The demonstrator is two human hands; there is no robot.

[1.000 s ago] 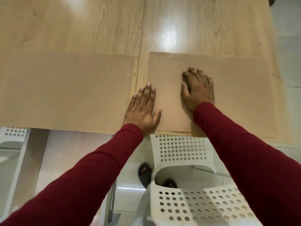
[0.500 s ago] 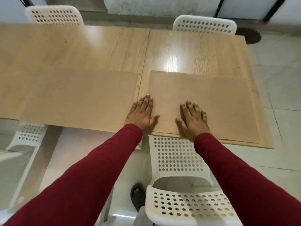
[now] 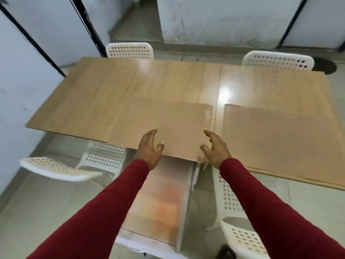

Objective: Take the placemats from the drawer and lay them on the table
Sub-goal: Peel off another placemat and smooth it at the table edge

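**Two mats down, our hands free**

From the head view, we see two placemats flat on the table point(image 3: 149, 81): the left placemat point(image 3: 168, 126) and the right placemat point(image 3: 280, 139), just beside each other. Our left hand point(image 3: 149, 148) and right hand point(image 3: 214, 148) hover loosely spread, holding nothing. We judge the laying nearly finished; next calls for reaching the open drawer point(image 3: 160, 202) below, whose blurred contents we cannot identify.

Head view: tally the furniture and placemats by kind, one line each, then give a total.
Placemats: 2, the left placemat and the right placemat, both flat on the wooden table
Wooden tables: 1
White perforated chairs: 5, at and
Total: 8
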